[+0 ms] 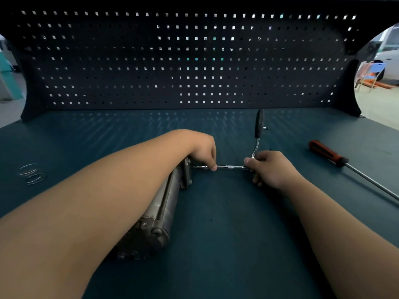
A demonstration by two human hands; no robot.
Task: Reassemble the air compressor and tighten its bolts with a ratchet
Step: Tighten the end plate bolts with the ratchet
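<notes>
Pinching the thin extension bar (226,167) between its fingertips (213,168), the left hand (204,152) holds it just off the end plate (187,173) of the air compressor (164,203), which lies on the teal bench (237,234) under the left forearm. The right hand (267,167) curls round the ratchet (258,130) head, handle pointing away. A screwdriver (326,153) lies to the right, wire rings (32,174) far left.

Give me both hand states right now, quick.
Left hand: closed, pinching the extension bar by the air compressor.
Right hand: closed, gripping the ratchet at its head.
</notes>
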